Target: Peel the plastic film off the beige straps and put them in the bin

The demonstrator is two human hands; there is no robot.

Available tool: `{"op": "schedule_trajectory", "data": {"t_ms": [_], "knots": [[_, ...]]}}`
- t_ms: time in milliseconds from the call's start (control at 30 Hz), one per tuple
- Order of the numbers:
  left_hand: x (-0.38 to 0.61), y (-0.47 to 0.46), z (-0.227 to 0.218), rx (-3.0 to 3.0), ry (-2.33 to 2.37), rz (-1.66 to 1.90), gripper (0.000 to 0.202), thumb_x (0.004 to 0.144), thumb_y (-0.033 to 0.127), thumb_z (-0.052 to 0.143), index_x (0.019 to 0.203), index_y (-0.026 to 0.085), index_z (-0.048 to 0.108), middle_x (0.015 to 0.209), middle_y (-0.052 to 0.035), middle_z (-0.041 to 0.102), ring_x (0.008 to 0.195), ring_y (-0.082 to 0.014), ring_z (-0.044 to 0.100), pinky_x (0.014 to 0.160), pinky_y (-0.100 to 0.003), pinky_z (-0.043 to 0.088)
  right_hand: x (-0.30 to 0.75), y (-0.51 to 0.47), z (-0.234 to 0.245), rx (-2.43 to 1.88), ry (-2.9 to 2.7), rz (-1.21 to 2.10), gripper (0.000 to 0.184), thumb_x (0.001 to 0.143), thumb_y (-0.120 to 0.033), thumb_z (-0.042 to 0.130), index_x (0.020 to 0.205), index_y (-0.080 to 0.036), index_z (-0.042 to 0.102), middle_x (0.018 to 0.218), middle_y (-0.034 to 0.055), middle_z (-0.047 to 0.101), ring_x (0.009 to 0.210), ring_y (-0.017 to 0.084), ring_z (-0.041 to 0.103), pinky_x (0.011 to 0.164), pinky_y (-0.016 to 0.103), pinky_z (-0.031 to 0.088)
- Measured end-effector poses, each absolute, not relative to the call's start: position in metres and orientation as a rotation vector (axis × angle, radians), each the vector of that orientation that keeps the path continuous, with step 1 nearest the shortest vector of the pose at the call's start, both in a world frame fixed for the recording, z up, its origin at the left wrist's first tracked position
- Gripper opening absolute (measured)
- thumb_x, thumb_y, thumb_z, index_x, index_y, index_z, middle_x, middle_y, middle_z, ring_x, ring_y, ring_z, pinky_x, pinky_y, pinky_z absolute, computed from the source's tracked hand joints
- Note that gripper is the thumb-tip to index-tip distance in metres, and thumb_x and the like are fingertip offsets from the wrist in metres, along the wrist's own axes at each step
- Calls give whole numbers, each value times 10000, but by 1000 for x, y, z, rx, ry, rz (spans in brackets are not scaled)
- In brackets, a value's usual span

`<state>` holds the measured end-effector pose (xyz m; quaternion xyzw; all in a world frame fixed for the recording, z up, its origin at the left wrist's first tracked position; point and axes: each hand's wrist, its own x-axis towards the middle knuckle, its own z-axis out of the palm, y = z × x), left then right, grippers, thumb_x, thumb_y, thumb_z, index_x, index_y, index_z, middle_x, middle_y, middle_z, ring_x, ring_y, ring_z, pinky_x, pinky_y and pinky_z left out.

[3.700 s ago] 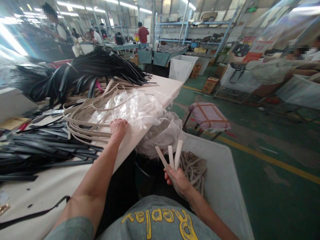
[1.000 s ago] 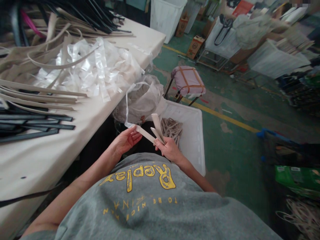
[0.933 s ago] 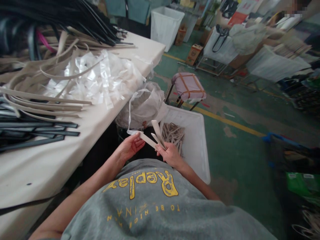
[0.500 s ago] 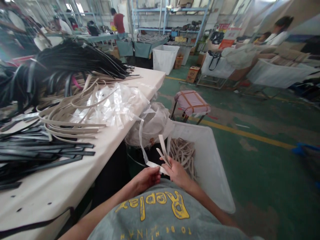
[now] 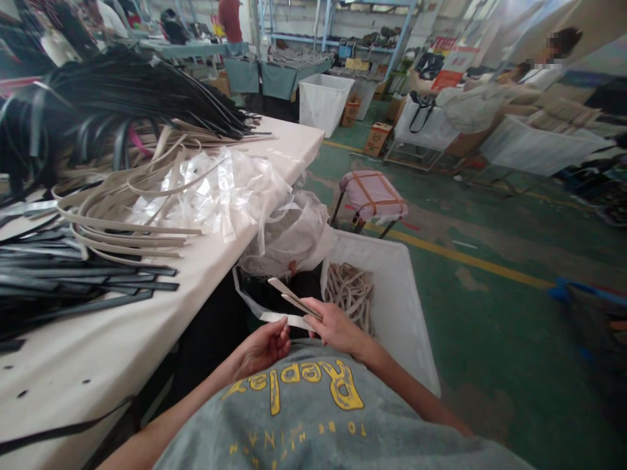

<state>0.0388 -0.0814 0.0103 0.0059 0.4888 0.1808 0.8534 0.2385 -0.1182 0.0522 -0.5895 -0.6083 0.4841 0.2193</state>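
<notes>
A light beige strap [image 5: 296, 299] is doubled over in my right hand [image 5: 339, 326], its two ends pointing up and left past the closed fingers. Its pale, whitish stretch [image 5: 296, 321] runs across to my left hand [image 5: 267, 346], which pinches it between thumb and finger. From the strap's left end a thin translucent film strip [image 5: 248, 298] trails up along the table's side. Both hands are close in front of my grey shirt. Right beside them, a white plastic bin [image 5: 399, 294] holds a heap of beige straps [image 5: 350, 290].
On the table [image 5: 206, 287] to my left lie black straps [image 5: 142, 91], longer beige straps [image 5: 127, 225] and a crumpled pile of clear film [image 5: 215, 183]. A whitish plastic sack [image 5: 294, 235] bulges at the table edge. A padded stool [image 5: 375, 194] stands beyond the bin; other people are farther off.
Both hands have moved slightly left with the strap. Its free ends have tipped from upright to the left. The film strip now loops farther left; the view has shifted slightly.
</notes>
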Motion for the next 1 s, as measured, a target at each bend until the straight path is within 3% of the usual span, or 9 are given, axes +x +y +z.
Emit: {"op": "schedule_trajectory", "data": {"t_ms": [167,300,567,800,1000], "knots": [[80,-79,24,165,810,360,152,954,146,608,827,90,671,624,-18,647,519,-89,630,616,-224,577,248,-123,62,-1644,-1517,1196,439,962,-253,500,1397,-223,552,686,-38,604,436,62,498,449,167,416],[90,-79,30,160,792,421,179,946,126,612,771,107,646,609,7,619,505,-74,606,615,-221,577,269,-143,77,-1734,-1527,1098,466,981,-313,489,1440,-232,513,700,-33,642,431,68,526,496,191,454],[73,-81,32,107,923,446,212,962,94,569,765,108,646,586,7,616,483,-70,591,590,-210,558,246,-125,66,-1779,-1732,1011,397,951,-206,533,1342,-227,603,692,-31,653,542,95,558,603,213,451],[58,-74,28,98,998,675,184,942,108,611,760,129,629,606,20,625,496,-61,593,611,-204,559,245,-113,76,-1630,-1682,1290,431,972,-279,512,1398,-232,546,698,-46,636,436,65,518,504,190,434],[55,-76,24,123,950,593,153,934,97,616,786,112,652,615,-1,644,526,-79,625,615,-210,562,227,-101,69,-1669,-1749,1140,410,944,-209,531,1350,-202,585,692,-39,629,486,69,529,562,196,449]]}}
